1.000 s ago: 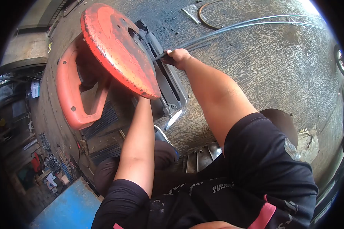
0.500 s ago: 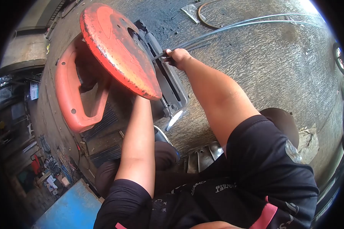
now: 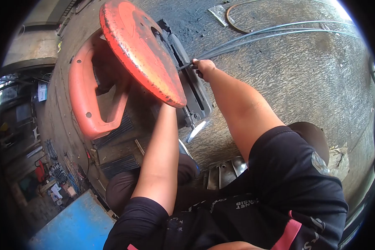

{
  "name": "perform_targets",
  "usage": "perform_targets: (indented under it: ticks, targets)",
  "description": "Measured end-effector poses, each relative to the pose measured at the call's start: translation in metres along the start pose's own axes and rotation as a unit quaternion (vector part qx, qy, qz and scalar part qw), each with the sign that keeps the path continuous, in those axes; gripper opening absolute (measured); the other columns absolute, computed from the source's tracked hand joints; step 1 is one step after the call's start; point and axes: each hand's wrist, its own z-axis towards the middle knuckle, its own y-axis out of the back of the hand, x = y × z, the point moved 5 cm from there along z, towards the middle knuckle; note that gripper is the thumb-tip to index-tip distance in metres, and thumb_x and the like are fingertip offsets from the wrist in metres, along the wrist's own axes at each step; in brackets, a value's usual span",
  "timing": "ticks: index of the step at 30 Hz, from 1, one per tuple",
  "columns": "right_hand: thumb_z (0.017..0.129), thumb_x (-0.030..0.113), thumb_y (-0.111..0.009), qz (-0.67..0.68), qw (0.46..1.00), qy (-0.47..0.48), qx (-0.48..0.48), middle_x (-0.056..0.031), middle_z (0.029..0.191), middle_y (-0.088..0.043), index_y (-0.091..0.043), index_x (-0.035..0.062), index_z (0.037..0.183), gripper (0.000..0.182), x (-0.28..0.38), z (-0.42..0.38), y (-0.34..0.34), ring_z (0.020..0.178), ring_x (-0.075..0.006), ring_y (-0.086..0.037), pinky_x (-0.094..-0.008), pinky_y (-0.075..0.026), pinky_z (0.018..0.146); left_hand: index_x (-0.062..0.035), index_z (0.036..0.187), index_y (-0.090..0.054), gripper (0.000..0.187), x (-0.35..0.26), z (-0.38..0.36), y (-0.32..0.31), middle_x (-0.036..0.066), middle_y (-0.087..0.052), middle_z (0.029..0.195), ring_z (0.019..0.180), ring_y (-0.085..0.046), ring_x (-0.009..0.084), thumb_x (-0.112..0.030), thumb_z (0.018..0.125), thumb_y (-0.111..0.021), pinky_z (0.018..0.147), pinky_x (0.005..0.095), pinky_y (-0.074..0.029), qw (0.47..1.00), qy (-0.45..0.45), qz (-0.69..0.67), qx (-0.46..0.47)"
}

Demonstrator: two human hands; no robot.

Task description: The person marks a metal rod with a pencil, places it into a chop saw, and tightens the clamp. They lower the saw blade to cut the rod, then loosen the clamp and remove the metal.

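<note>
An orange chop saw stands on the floor, its round blade guard [image 3: 141,50] scuffed and its handle [image 3: 78,89] to the left. My right hand [image 3: 205,68] is closed around thin metal rods [image 3: 254,33] beside the saw's grey base [image 3: 196,85]. The rods' near ends reach in beneath the guard, while their long ends trail over the floor to the far right. From below, my left forearm [image 3: 161,141] passes under the guard, which hides the left hand and whatever it touches. A clamp screw with a bright end [image 3: 197,131] sticks out of the base toward me.
Dark cut rods [image 3: 120,166] lie in bundles left of my legs. A blue panel [image 3: 77,225] is at the lower left, near scattered tools and scraps. Dark debris, a plastic bag [image 3: 218,14] and a brown hose [image 3: 233,25] lie beyond the saw.
The saw and both arms appear shifted slightly right in view. The rods beyond my right hand look more spread out. My right hand keeps its grip.
</note>
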Motion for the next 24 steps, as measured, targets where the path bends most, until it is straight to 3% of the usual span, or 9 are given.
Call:
perform_targets:
  ticks: [3,5,10,13,16,19,21,22,24]
  targets:
    - [0.087,0.038,-0.065,-0.077,0.997,-0.005,-0.022,-0.0035,0.066,-0.059,-0.064,0.0076,0.081,0.031,0.002,0.009,0.010,0.052,-0.0146,-0.050,-0.0305,-0.040,0.045,-0.0053,0.137,-0.038,0.051,0.001,-0.005,-0.003,0.013,-0.039,0.141,0.129,-0.038,0.0273,-0.030,0.093,-0.048,0.105,0.0380,-0.031,1.000,-0.006,0.004,0.001]
    - [0.085,0.041,-0.067,-0.105,0.982,0.001,-0.159,-0.0054,0.065,-0.058,-0.062,0.0051,0.078,0.037,0.017,0.009,0.034,0.051,-0.0165,-0.051,-0.0317,-0.041,0.045,-0.0055,0.138,-0.037,0.051,0.002,-0.008,-0.002,0.013,-0.039,0.142,0.130,-0.037,0.0273,-0.031,0.094,-0.047,0.106,0.0379,-0.030,1.000,-0.012,0.007,-0.005]
    - [0.084,0.040,-0.071,0.008,0.970,0.009,-0.241,-0.0083,0.070,-0.059,-0.060,0.0030,0.082,0.039,0.025,0.030,0.088,0.050,-0.0198,-0.055,-0.0336,-0.046,0.043,-0.0062,0.139,-0.036,0.053,0.011,-0.018,-0.005,0.013,-0.037,0.144,0.131,-0.035,0.0272,-0.032,0.095,-0.046,0.107,0.0379,-0.029,0.998,-0.040,0.042,-0.020]
    - [0.085,0.036,-0.070,0.096,0.966,-0.013,-0.239,-0.0083,0.071,-0.060,-0.059,0.0036,0.081,0.034,0.039,0.014,0.081,0.051,-0.0192,-0.057,-0.0323,-0.047,0.043,-0.0066,0.140,-0.035,0.053,0.018,-0.028,-0.006,0.012,-0.036,0.145,0.133,-0.034,0.0272,-0.033,0.095,-0.046,0.108,0.0379,-0.028,0.996,-0.054,0.056,-0.030]
    - [0.090,0.027,-0.063,0.140,0.965,-0.004,-0.223,-0.0093,0.077,-0.063,-0.059,0.0024,0.090,0.025,0.036,0.022,0.075,0.055,-0.0209,-0.062,-0.0313,-0.054,0.047,-0.0122,0.139,-0.038,0.048,0.023,-0.026,-0.009,0.005,-0.043,0.142,0.127,-0.045,0.0184,-0.037,0.099,-0.040,0.100,0.0321,-0.041,0.984,0.011,-0.178,-0.021]
    - [0.095,0.020,-0.054,0.191,0.969,-0.007,-0.159,-0.0114,0.084,-0.065,-0.055,0.0026,0.100,0.018,0.026,0.033,0.066,0.062,-0.0241,-0.066,-0.0334,-0.060,0.053,-0.0113,0.138,-0.040,0.046,0.025,-0.023,-0.003,0.003,-0.046,0.139,0.124,-0.047,0.0189,-0.034,0.098,-0.043,0.102,0.0316,-0.039,0.981,0.011,-0.193,-0.004]
    - [0.093,0.016,-0.053,0.225,0.965,-0.002,-0.132,-0.0134,0.082,-0.066,-0.060,0.0021,0.096,0.016,0.017,0.042,0.054,0.060,-0.0257,-0.066,-0.0370,-0.055,0.050,-0.0008,0.144,-0.026,0.064,0.021,-0.022,0.001,0.021,-0.022,0.151,0.142,-0.011,0.0396,-0.032,0.094,-0.049,0.116,0.0465,-0.006,0.982,-0.070,0.172,0.040]
    - [0.098,0.021,-0.048,0.212,0.973,-0.020,-0.085,-0.0113,0.083,-0.064,-0.054,0.0042,0.099,0.018,0.018,0.039,0.048,0.065,-0.0225,-0.066,-0.0332,-0.059,0.056,-0.0008,0.144,-0.026,0.064,0.006,-0.023,0.005,0.021,-0.022,0.151,0.142,-0.011,0.0396,-0.032,0.094,-0.049,0.116,0.0465,-0.006,0.981,-0.069,0.175,0.042]
    - [0.098,0.022,-0.048,0.176,0.982,-0.027,-0.071,-0.0110,0.082,-0.064,-0.054,0.0048,0.099,0.019,0.016,0.037,0.042,0.064,-0.0223,-0.065,-0.0338,-0.058,0.057,-0.0018,0.145,-0.026,0.062,0.006,-0.026,0.004,0.020,-0.026,0.149,0.135,-0.028,0.0355,-0.027,0.094,-0.051,0.112,0.0460,-0.021,0.993,0.064,-0.078,0.055]
